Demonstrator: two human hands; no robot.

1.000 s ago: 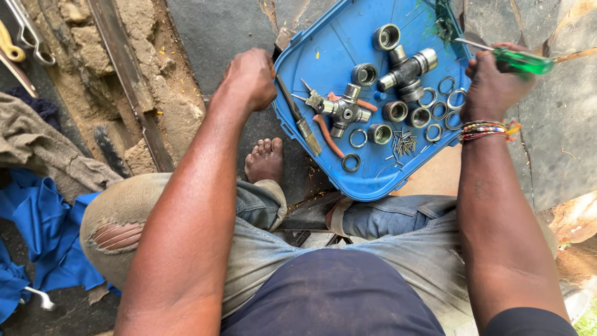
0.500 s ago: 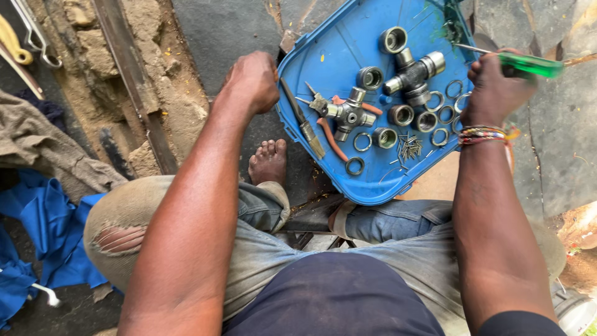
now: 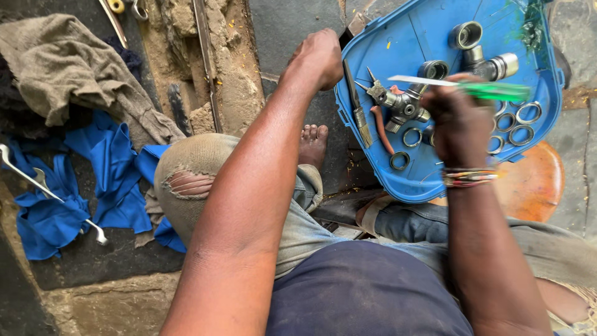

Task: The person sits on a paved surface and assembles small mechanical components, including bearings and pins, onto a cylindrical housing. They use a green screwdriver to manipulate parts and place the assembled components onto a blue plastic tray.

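My left hand (image 3: 320, 57) is closed around the left rim of a blue plastic tray (image 3: 435, 25) that lies on the ground in front of my knees. My right hand (image 3: 459, 118) hovers over the tray and grips a green-handled screwdriver (image 3: 491, 91), its metal shaft pointing left. In the tray lie a metal cross joint (image 3: 401, 106), several bearing cups (image 3: 466, 35), several metal rings (image 3: 528, 113), pliers with orange handles (image 3: 380, 127) and a small brush (image 3: 357, 106).
A grey rag (image 3: 68, 62) and a blue cloth (image 3: 93, 168) lie on the ground at the left, with a wrench (image 3: 37, 183) on the cloth. My bare foot (image 3: 312, 144) rests near the tray. An orange round object (image 3: 535, 180) sits under the tray's lower right.
My right hand with the screwdriver has moved left, from the tray's right edge to over its middle. The view has shifted, so the tray sits further right. My left hand stays on the rim.
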